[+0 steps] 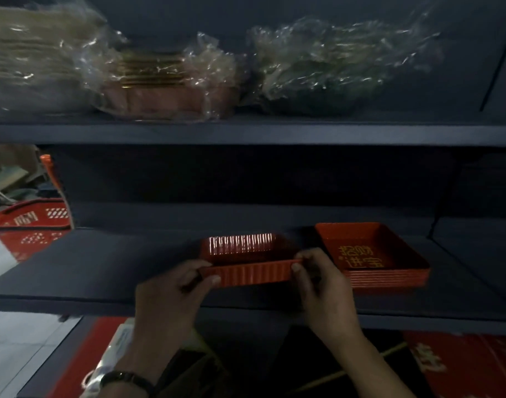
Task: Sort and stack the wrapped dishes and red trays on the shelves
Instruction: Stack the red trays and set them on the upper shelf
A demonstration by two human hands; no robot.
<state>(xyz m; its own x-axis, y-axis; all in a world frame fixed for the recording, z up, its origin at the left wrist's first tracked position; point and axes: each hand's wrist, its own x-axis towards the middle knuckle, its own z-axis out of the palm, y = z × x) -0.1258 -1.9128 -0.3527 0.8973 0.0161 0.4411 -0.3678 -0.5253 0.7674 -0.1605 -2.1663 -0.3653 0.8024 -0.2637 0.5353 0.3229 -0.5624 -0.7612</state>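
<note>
A red ribbed tray sits on the dark middle shelf. My left hand grips its front left corner and my right hand grips its front right corner. Just to the right stands a stack of red trays with gold characters inside the top one. On the upper shelf lie plastic-wrapped dishes: a pale stack at the left, a wrapped red and gold stack in the middle, and a crumpled wrapped bundle at the right.
Red plastic baskets stand on the floor beyond the shelf's left end. Below the middle shelf lie red items with pale characters and a wrapped pack. The middle shelf has bare surface left of the ribbed tray.
</note>
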